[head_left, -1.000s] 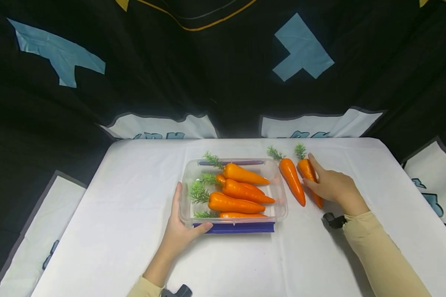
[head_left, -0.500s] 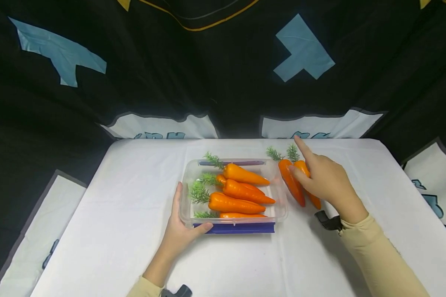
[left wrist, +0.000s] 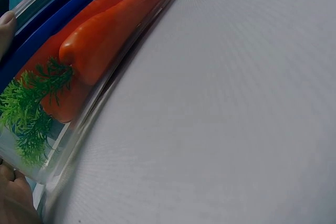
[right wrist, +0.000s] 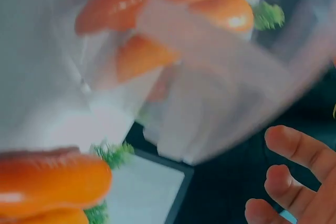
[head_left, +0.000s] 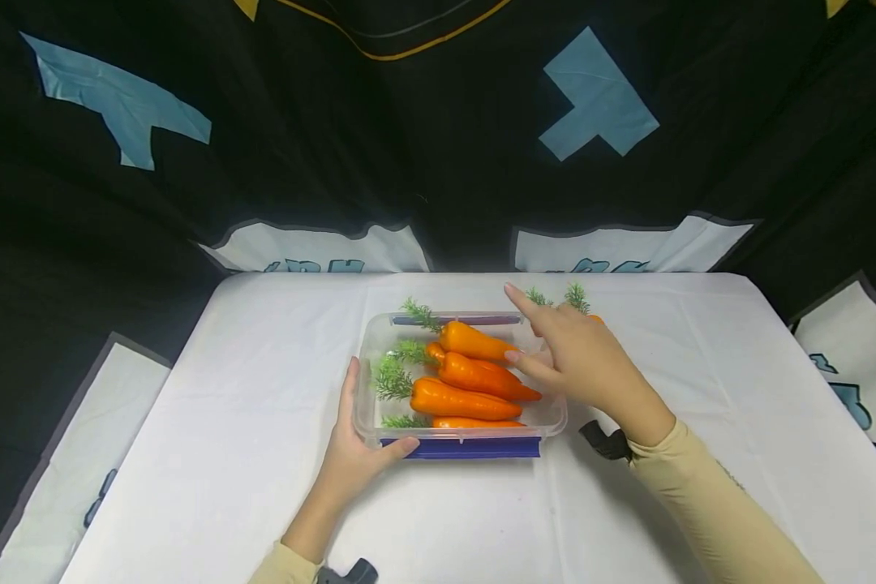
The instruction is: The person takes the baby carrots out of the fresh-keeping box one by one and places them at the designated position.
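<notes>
My left hand (head_left: pixel 361 458) grips the near left corner of a clear plastic container (head_left: pixel 557 418), thumb on the front rim and fingers along the left wall. Inside it several orange carrots (head_left: pixel 467 399) lie on their sides, green tops to the left; carrots (left wrist: pixel 100 40) also show through the wall in the left wrist view. Over the container's right side is my right hand (head_left: pixel 584 357), index finger extended, nothing held; its fingers (right wrist: pixel 294 145) are spread in the right wrist view. Two loose carrots lie right of the container, mostly hidden beneath that hand; one leafy top (head_left: pixel 576 297) shows.
A blue latch flap (head_left: pixel 474 448) hangs along the container's front, and another (head_left: pixel 456 320) is at its back. White cloth (head_left: pixel 190 454) covers the table. Behind the table hangs a black drape (head_left: pixel 423 162) with blue and white patches.
My right hand has left the outer loose carrot, which shifted slightly left toward its neighbour, and moved left over the container. My left hand and the container stay put.
</notes>
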Demonstrator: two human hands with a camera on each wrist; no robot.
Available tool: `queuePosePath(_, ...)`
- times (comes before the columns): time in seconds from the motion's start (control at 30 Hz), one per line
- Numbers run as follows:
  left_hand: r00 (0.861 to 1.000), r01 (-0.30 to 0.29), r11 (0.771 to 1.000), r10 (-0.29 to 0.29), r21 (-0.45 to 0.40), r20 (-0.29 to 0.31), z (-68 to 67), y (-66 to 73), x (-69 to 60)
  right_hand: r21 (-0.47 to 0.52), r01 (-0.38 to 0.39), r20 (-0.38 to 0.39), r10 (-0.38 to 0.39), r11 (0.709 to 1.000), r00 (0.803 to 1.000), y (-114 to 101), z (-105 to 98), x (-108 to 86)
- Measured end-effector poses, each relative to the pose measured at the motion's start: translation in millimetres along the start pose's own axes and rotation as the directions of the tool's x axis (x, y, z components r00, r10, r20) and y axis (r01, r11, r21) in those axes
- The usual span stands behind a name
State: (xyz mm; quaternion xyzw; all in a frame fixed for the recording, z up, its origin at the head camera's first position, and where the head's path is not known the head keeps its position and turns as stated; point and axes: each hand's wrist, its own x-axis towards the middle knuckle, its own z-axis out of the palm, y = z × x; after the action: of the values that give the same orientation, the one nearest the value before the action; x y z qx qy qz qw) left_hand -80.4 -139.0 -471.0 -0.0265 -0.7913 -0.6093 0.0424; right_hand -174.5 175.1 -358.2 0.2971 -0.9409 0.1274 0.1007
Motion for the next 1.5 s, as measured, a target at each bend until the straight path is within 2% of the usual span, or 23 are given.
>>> queuePosePath(0.1, 1.000, -0.001, 1.000, 0.001, -0.010, 0.004, 0.1, 0.3, 0.1, -0.014, 0.050, 0.019, -0.050, 0.999, 0.999, -4, 8, 1.4)
queuePosePath(0.27, 1.000, 0.006, 1.000, -0.006, -0.012, 0.008, -0.2, 0.0, 0.7, -0.020, 0.077, 0.105, -0.074, 0.997, 0.992, -12, 16, 3.3)
queuePosePath(0.43, 1.000, 0.007, 1.000, -0.006, -0.006, 0.007, -0.6, -1.7, 1.4, 0.003, 0.125, 0.193, -0.123, 0.992, 0.973, -20, 22, 5.8)
queuePosePath(0.6, 1.000, 0.010, 1.000, -0.010, -0.006, 0.008, -0.9, -2.2, 1.3, 0.041, 0.195, 0.239, -0.199, 0.980, 0.950, -24, 30, 8.0)
queuePosePath(0.83, 1.000, 0.019, 1.000, -0.019, -0.014, 0.013, -0.7, -1.2, 1.0, 0.034, 0.267, 0.247, -0.267, 0.963, 0.931, -27, 36, 10.5)
queuePosePath(1.03, 1.000, 0.027, 1.000, -0.027, -0.014, 0.011, -0.3, -1.5, 1.3, 0.035, 0.342, 0.254, -0.339, 0.939, 0.906, -29, 39, 11.9)
queuePosePath(1.5, 1.000, 0.008, 0.999, -0.008, -0.047, 0.012, 0.1, -3.0, 1.7, 0.046, 0.400, 0.252, -0.398, 0.915, 0.882, -31, 49, 12.7)
